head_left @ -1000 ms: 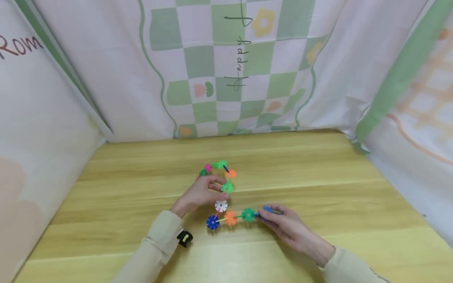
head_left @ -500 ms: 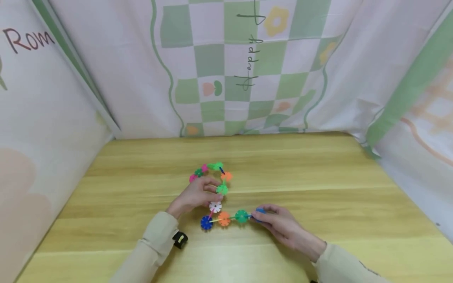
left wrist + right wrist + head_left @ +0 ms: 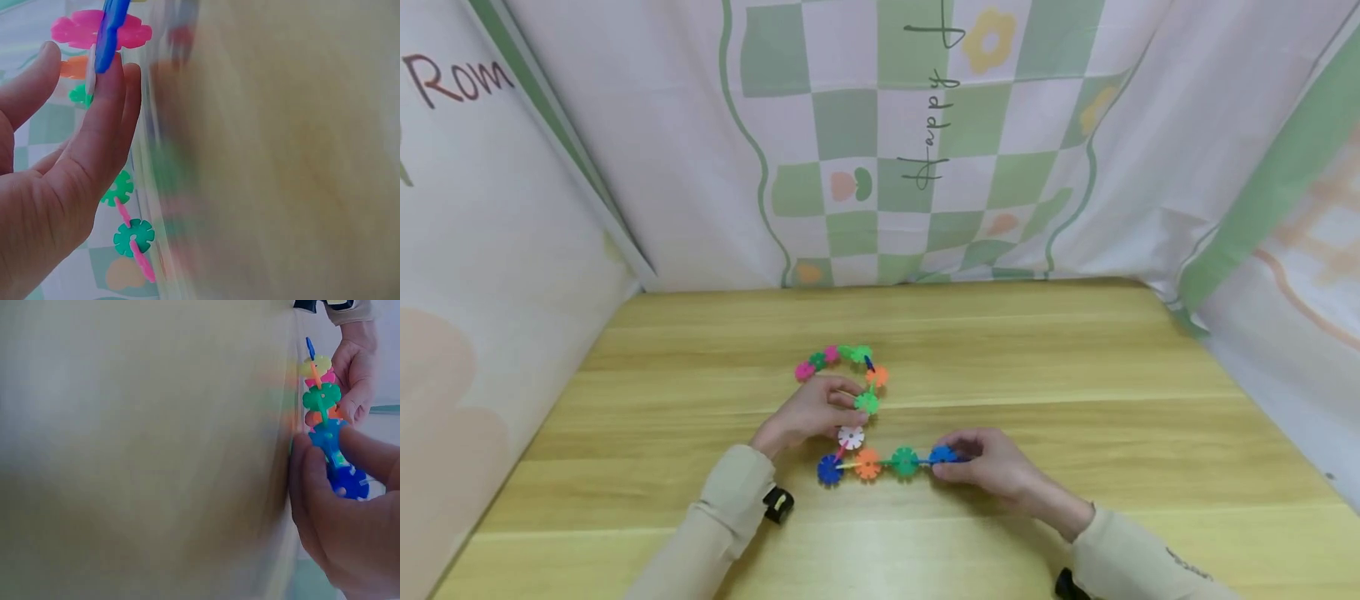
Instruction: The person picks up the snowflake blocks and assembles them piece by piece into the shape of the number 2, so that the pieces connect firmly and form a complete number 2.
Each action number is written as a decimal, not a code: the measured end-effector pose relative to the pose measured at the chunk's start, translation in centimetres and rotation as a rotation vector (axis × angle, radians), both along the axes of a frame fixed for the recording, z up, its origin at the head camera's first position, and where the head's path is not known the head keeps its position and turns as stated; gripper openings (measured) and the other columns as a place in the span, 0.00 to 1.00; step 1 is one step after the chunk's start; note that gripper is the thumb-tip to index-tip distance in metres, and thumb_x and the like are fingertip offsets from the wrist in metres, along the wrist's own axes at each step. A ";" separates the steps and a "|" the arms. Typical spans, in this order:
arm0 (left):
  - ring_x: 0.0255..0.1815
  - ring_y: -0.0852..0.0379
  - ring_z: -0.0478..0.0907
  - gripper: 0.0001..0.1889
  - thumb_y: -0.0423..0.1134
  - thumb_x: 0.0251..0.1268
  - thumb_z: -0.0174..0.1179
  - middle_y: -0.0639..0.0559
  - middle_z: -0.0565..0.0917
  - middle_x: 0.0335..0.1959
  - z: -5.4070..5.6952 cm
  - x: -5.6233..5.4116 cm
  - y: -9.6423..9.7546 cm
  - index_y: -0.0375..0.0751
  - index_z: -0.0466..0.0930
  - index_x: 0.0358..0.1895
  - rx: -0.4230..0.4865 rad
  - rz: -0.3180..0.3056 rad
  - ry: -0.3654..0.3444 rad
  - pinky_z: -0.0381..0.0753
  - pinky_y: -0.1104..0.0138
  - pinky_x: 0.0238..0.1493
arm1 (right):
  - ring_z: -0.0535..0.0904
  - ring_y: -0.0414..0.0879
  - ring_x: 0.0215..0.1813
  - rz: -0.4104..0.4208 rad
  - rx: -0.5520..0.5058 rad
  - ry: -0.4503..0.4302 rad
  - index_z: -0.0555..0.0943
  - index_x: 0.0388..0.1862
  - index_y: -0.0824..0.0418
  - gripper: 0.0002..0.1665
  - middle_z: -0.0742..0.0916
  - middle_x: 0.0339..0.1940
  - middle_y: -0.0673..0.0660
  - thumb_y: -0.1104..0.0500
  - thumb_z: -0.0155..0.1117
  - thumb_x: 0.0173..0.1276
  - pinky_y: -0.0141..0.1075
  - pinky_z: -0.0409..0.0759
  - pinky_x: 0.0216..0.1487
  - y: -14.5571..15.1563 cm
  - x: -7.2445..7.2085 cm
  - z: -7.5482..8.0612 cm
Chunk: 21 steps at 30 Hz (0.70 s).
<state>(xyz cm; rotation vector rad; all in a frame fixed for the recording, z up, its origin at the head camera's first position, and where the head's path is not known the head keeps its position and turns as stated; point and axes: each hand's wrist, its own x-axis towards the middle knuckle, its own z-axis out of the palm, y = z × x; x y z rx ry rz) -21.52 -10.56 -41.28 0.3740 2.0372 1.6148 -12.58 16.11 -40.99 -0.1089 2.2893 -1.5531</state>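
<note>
A chain of notched plastic snowflake discs lies on the table, curved at the back and bent near the front. In the head view my left hand (image 3: 812, 414) holds the chain about the light green disc (image 3: 867, 404), above the white disc (image 3: 851, 437). The left wrist view shows a blue disc (image 3: 111, 34) and a pink disc (image 3: 122, 28) by its fingertips. My right hand (image 3: 1000, 467) pinches the blue disc (image 3: 943, 455) at the chain's right end. Beside it run a green disc (image 3: 905, 462), an orange disc (image 3: 868, 464) and a dark blue disc (image 3: 830, 470).
The wooden table (image 3: 1037, 358) spreads around the chain. A checked curtain (image 3: 910, 150) hangs along the back edge, with cloth walls at both sides. Black straps (image 3: 778, 505) sit at the wrists. The chain's pink end disc (image 3: 805, 371) lies behind the left hand.
The head view has shifted slightly. My right hand has turned a little, leaving more of the blue end disc showing. My left hand keeps its place on the chain.
</note>
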 end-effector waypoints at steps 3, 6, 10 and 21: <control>0.31 0.57 0.81 0.22 0.31 0.60 0.65 0.39 0.82 0.43 -0.1 0.0 -0.2 0.27 0.72 0.56 -0.013 0.000 0.011 0.83 0.64 0.31 | 0.80 0.45 0.37 0.056 0.013 0.017 0.80 0.48 0.70 0.21 0.84 0.37 0.56 0.59 0.71 0.60 0.37 0.81 0.38 0.0 -0.1 0.3; 0.30 0.57 0.81 0.22 0.32 0.61 0.65 0.40 0.83 0.42 -0.1 0.0 -0.4 0.27 0.72 0.56 -0.035 -0.010 0.031 0.83 0.65 0.29 | 0.80 0.45 0.32 0.086 0.004 0.007 0.80 0.49 0.72 0.21 0.84 0.36 0.56 0.61 0.70 0.61 0.36 0.82 0.31 0.1 -0.3 0.5; 0.30 0.57 0.81 0.22 0.34 0.60 0.66 0.41 0.83 0.40 0.1 0.2 -0.4 0.28 0.73 0.56 -0.062 -0.012 0.044 0.82 0.65 0.31 | 0.78 0.44 0.31 0.088 0.076 0.046 0.82 0.48 0.70 0.21 0.84 0.34 0.55 0.60 0.72 0.59 0.34 0.80 0.29 0.0 -0.4 0.4; 0.44 0.49 0.82 0.22 0.38 0.62 0.66 0.40 0.83 0.46 -0.4 0.5 -0.6 0.31 0.76 0.57 -0.176 -0.056 0.187 0.82 0.61 0.42 | 0.75 0.44 0.32 0.153 0.282 0.237 0.82 0.46 0.65 0.20 0.81 0.31 0.51 0.51 0.69 0.62 0.32 0.75 0.29 0.2 -0.2 0.4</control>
